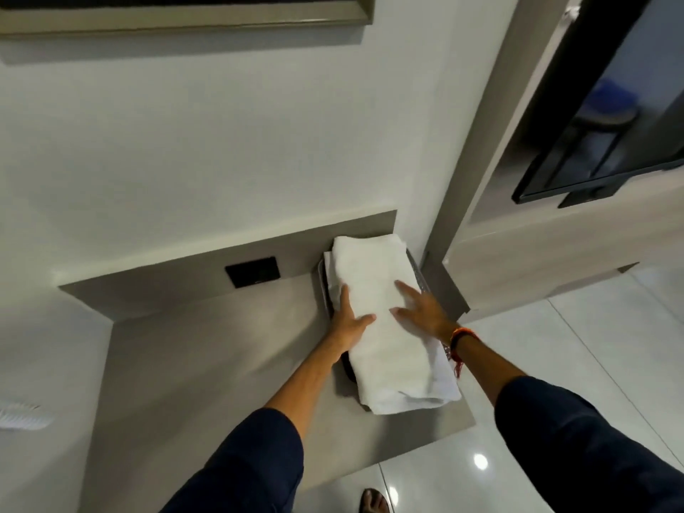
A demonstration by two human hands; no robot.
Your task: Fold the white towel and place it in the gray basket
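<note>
Grey laminate counter (207,364) against a white wall: folded white terry towel (385,327) already lies on the shallow gray basket (420,277), overhanging its near end. I have left hand (349,322) and right hand (422,309) flat on it, each grip open, holding nothing. Looks like the placing step; next I'd square the overhang inside the rim.

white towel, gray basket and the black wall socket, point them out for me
white towel (385,327), head view, middle of the folded top layer
gray basket (420,277), head view, right rim showing beside the towel
black wall socket (251,271), head view, centre of the plate
</note>
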